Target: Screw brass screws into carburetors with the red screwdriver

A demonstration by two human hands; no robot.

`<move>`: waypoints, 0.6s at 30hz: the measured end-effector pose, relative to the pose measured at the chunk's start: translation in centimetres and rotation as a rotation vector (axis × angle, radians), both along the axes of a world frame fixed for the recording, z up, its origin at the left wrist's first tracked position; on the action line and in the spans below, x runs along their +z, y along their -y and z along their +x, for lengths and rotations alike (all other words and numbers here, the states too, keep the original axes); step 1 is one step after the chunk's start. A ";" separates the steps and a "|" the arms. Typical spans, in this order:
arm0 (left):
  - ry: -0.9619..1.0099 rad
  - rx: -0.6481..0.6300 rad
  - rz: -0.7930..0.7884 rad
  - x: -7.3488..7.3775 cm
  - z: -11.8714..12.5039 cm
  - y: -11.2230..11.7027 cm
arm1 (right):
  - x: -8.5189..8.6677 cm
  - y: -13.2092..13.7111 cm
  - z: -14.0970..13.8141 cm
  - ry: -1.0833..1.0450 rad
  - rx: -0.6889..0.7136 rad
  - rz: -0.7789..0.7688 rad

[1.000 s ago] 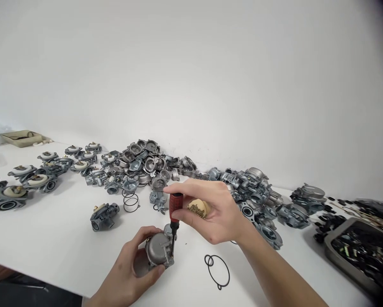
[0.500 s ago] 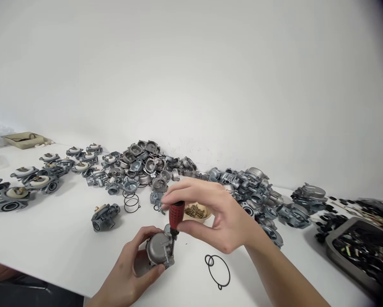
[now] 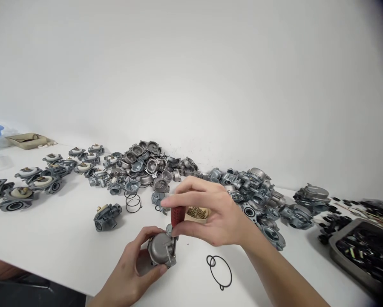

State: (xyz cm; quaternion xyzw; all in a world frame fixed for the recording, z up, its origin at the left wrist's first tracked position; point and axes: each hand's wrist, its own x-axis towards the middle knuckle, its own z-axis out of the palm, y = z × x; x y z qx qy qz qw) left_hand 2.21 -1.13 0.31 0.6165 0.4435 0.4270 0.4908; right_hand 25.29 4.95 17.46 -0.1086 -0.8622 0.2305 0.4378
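My left hand (image 3: 132,268) is closed around a grey metal carburetor (image 3: 160,249), which it steadies just above or on the white table with the rounded bowl facing up. Above its right side, my right hand (image 3: 207,211) grips the red handle of a screwdriver (image 3: 177,216) between thumb and fingers. The handle points down at the carburetor; its shaft and tip are mostly hidden. Behind the right hand sits a bowl of small brass screws (image 3: 197,212). A black rubber gasket ring (image 3: 221,273) lies on the table to the right of the carburetor.
Metal bowls lie heaped (image 3: 146,164) at the back. Several carburetor bodies with white floats (image 3: 42,182) stand at left, one single body (image 3: 107,216) nearer. More carburetors (image 3: 257,185) pile up at right, beside a grey tray of black parts (image 3: 357,251). Loose gasket rings (image 3: 133,203) lie behind.
My right hand and the screwdriver have shifted slightly, and the screwdriver's shaft, visible before, is now mostly hidden. My left hand still holds the carburetor. The whole view has moved a little.
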 end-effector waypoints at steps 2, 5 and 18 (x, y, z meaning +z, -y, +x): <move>-0.009 -0.013 -0.005 0.0 -0.1 0.0 | 0.0 0.0 0.0 0.022 0.055 -0.043; 0.003 -0.025 0.003 0.0 -0.1 0.0 | 0.1 0.0 0.1 -0.007 0.080 -0.053; 0.022 0.002 -0.004 0.2 0.0 0.0 | 0.2 -0.2 0.6 0.064 -0.037 0.000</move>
